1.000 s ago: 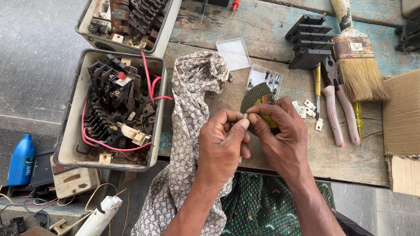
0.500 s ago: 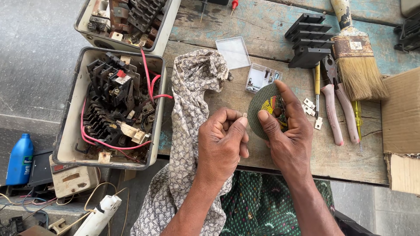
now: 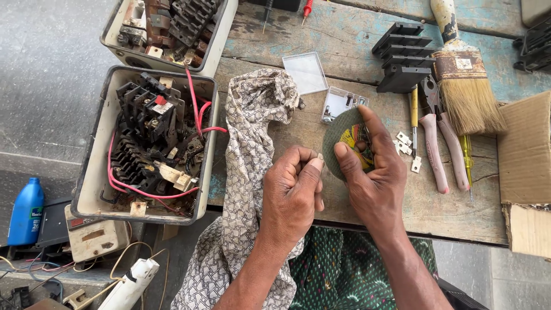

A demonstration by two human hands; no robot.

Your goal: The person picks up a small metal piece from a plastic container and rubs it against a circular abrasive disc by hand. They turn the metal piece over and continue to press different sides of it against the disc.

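A thin round grey-green abrasive disc with a yellow centre label (image 3: 344,138) is held upright in the right hand (image 3: 373,183), the thumb pressed on its face and the fingers closed behind it, above the worn wooden table (image 3: 356,46). The left hand (image 3: 293,189) is closed in a pinch just beside the disc's edge; a very small pale piece appears to be pinched at the fingertips, though what it is cannot be told.

A slip is judged the main risk: the pinched piece is tiny, and if pressed at an angle against the disc it could be dropped into the folds of the patterned beige cloth (image 3: 252,149) or off the table edge. The fingertips could also be scraped by the rough face. The small white metal brackets (image 3: 408,149) lying near the right hand could be knocked away by a careless wrist.

As for packages and labels, a blue plastic bottle with a white label (image 3: 26,209) stands low at the left, below the open grey box of black switch parts and red wires (image 3: 146,146). A clear square plastic case (image 3: 340,103) and its separate clear lid (image 3: 307,72) lie just behind the disc. A brown cardboard box (image 3: 525,172) is seen at the right edge, beside the wide paintbrush with a labelled metal band (image 3: 465,80).
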